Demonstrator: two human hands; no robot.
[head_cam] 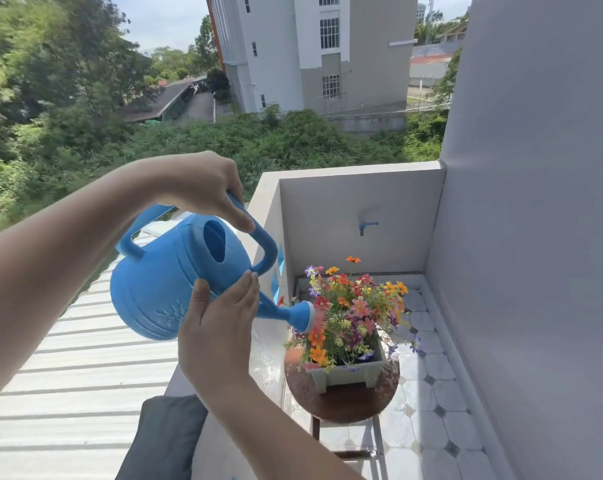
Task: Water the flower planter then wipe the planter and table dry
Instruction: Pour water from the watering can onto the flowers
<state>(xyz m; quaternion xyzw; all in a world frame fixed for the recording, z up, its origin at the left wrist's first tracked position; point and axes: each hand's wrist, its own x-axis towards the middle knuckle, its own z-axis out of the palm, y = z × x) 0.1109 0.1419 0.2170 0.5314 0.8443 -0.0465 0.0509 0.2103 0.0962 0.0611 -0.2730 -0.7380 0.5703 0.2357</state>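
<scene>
A blue watering can [161, 278] is tilted to the right, and its sprinkler head [303, 317] touches the left side of the flowers [352, 313]. My left hand [203, 188] grips the can's top handle. My right hand [220, 323] is pressed against the can's side near the base of the spout, thumb and fingers spread on it. The flowers stand in a pale green planter [348, 374] on a small round brown table [345, 407]. Whether water is flowing I cannot tell.
A grey cloth [168, 438] lies on the wet parapet ledge [268, 358] at the lower left of the table. A blue tap [365, 226] sticks out of the back wall. White walls close the balcony corner at the back and right; the floor is tiled.
</scene>
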